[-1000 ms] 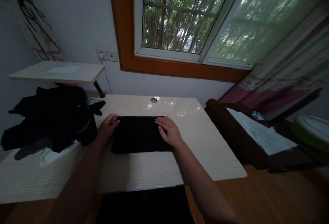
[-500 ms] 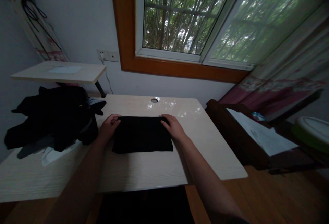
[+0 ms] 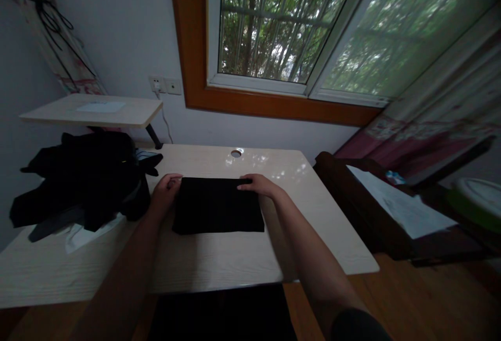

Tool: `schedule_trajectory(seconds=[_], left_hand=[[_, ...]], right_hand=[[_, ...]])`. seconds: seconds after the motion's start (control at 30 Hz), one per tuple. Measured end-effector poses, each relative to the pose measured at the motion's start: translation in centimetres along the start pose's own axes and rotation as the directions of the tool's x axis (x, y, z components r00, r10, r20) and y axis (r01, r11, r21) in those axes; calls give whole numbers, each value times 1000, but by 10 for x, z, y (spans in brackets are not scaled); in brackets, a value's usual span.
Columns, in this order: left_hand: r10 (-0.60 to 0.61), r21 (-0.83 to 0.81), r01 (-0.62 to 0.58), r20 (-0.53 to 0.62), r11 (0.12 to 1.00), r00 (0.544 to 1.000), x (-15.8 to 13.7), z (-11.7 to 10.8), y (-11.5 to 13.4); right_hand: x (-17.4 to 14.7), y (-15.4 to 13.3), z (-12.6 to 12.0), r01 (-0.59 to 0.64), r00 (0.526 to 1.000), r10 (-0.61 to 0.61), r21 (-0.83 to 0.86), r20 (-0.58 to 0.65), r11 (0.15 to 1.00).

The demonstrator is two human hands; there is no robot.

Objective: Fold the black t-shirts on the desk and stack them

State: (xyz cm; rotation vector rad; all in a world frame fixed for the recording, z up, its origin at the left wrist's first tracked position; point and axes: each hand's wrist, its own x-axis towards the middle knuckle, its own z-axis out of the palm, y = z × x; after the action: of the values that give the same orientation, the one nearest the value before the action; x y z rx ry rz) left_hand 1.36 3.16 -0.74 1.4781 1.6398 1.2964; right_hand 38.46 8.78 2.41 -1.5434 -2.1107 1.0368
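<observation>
A folded black cloth (image 3: 218, 208) lies as a flat, neat rectangle on the pale wooden desk (image 3: 219, 263). At its far left corner is my left hand (image 3: 166, 190), fingers curled in against the cloth's edge; dim light partly obscures the grip. My right hand (image 3: 261, 184) holds the far right corner, thumb on top of the fabric and fingers along the far edge. Left of my left forearm sits a loose heap of dark clothes (image 3: 90, 179), with a white piece of fabric (image 3: 92, 234) poking out underneath.
A raised shelf (image 3: 94, 110) carrying a paper sheet stands on the desk at the back left, above the heap. Behind the desk are a wall socket (image 3: 164, 85) and a wood-framed window (image 3: 274, 102). Dark wooden furniture (image 3: 364, 210) with papers on it stands to the right.
My right hand has shifted slightly left and turned inward, its fingers now reaching farther over the far right corner. My left hand stays at the left corner; the cloth lies nearly the same.
</observation>
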Motion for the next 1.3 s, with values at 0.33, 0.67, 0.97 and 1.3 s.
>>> schedule_trajectory(seconds=[0.33,0.67,0.97,1.3], left_hand=[[10,-13,-10,-4,1000,1000,0,-2,2],[-44,-32,44,-9,999,999,1,0,-1],[-83,-45,81,-21,996,996,-3,2,6],[-79,-74,78,-6,994,997,-1,1,9]], right_hand=[[-22,13,-13,-19,999,25,134,-46,991],[-111,81,-49,-248,892,286,151,-349,957],[-177,73,-41,-348,760,117,-248,-640,904],[-155,-50,50,279,903,-299,-108,-309,954]])
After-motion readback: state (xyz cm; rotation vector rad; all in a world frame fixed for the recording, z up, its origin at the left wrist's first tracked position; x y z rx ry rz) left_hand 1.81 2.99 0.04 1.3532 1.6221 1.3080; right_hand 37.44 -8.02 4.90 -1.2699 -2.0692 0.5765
